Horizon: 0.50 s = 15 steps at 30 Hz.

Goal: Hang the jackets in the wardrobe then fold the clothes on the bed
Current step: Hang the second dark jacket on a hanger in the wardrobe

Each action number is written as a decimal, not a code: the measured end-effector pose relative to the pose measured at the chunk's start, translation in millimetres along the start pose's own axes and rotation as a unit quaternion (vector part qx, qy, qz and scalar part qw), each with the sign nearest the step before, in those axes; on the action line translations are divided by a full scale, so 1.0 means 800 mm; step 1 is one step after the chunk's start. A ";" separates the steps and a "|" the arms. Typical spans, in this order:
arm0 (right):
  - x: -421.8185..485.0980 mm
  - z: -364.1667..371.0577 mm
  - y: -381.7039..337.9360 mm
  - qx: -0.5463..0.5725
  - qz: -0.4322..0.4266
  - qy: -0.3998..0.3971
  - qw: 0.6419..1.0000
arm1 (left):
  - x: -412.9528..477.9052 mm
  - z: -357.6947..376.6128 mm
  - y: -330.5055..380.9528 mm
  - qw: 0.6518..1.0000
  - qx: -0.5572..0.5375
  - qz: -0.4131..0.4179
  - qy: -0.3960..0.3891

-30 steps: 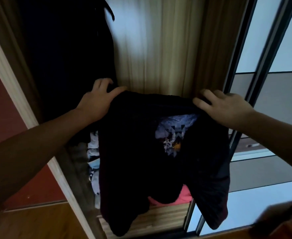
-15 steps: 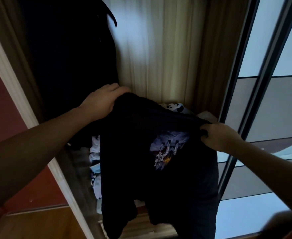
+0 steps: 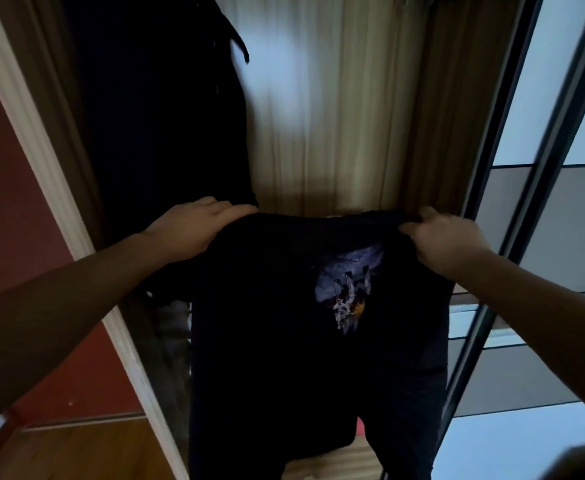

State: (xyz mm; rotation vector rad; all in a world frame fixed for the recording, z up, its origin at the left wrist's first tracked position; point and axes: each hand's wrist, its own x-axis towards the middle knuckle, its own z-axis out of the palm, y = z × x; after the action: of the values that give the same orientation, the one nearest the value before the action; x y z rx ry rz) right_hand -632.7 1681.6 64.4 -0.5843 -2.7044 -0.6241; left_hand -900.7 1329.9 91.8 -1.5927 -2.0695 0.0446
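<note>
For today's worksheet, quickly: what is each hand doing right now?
Left hand: holds the dark garment by its top edge, fingers over it.
Right hand: grips the dark garment's other top corner.

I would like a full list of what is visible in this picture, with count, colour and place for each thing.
printed garment: one, black with a pale blue print, held up before the wardrobe opening
hanging garment: one, black, inside the wardrobe, left
wardrobe: one, light wood back panel, centre
sliding doors: number unclear, grey and white panels in dark frames, right
wall: one, red, left
floor: one, brown wood, lower left
left hand: one, holds the printed garment's top edge, left end
right hand: one, grips the same edge, right end
</note>
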 end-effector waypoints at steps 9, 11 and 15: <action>0.003 -0.011 0.021 0.027 0.025 -0.025 0.999 | -0.012 -0.017 -0.009 0.989 0.123 -0.041 -0.078; 0.003 -0.001 0.020 0.198 0.066 -0.037 0.977 | -0.010 -0.015 -0.007 0.987 0.087 -0.119 -0.056; -0.001 0.010 0.004 0.349 0.097 -0.022 0.932 | -0.005 -0.012 0.000 0.976 -0.052 -0.209 -0.003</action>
State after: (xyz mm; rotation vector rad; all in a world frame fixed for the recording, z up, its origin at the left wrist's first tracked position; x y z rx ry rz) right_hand -632.2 1687.5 57.9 -0.6447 -2.6026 0.4038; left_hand -896.1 1323.2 98.1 -1.1808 -2.4019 -0.2127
